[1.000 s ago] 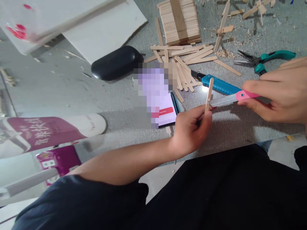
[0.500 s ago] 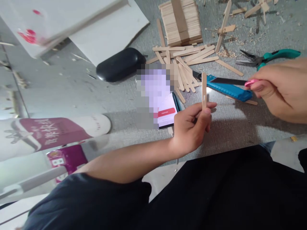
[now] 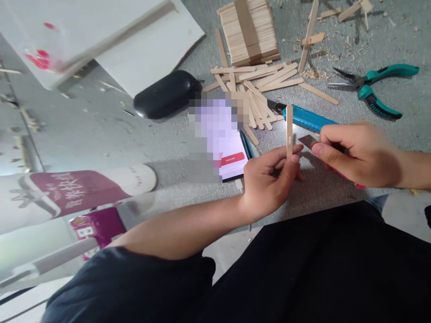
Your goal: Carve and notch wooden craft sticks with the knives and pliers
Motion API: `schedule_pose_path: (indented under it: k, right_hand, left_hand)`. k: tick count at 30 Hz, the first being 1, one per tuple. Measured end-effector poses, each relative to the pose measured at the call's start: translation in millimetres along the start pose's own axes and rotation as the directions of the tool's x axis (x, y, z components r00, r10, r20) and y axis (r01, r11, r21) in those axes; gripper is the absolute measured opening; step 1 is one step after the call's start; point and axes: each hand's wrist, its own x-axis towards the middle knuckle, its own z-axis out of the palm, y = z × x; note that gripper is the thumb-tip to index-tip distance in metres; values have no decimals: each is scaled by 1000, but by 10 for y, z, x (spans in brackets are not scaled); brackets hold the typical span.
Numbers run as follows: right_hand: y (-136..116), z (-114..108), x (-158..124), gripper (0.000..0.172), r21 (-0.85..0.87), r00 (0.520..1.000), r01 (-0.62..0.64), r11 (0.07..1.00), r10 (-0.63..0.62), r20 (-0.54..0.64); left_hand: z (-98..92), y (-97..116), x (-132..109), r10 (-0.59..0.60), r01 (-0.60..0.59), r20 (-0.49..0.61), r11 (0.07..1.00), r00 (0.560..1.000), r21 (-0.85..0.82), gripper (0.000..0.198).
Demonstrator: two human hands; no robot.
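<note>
Between thumb and fingers, my left hand [image 3: 271, 181] pinches the lower end of a wooden craft stick [image 3: 289, 125], which stands upright and has a small pale slot cut in it. My right hand [image 3: 357, 154] is closed round a small knife [image 3: 307, 141] with a dark blade and a pink end showing below the palm. The blade's tip points at the stick, a short gap away from it. Behind both hands lies a blue utility knife [image 3: 311, 118], partly covered by the stick and my right hand.
Loose craft sticks [image 3: 261, 105] and a bundled stack [image 3: 249, 33] lie at the back. Green-handled pliers [image 3: 365, 83] rest at right, near a crossed-stick piece [image 3: 308, 42] and shavings. A phone [image 3: 232, 166], black case [image 3: 166, 94] and paper cup [image 3: 101, 186] are at left.
My right hand has moved left and down toward the craft stick, and its grip has shifted closer to the blade. The pliers show fully now. My left hand has barely moved.
</note>
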Motion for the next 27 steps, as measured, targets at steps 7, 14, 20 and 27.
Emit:
schedule_pose_path:
  k: [7,14,20,27]
  right_hand:
    - [-75,21,42,16,92,1000,-6,996,5,11]
    - [-87,20,41,18,85,999,36,996,-36,4]
    - [-122,-2,43,19,74,1000,20,997,-20,-1]
    - [-150,21,30,24,115,1000,8,993,-9,13]
  left_hand:
    - [-14,-16,6,73,-78,55,993,996,84,26]
    - [-30,50,2,129,-146,107,973,986,177,21]
    - [-39,38,-15,159,-179,107,960,981,215,21]
    - [-51,75,-28,172,-209,145,929,974,305,19]
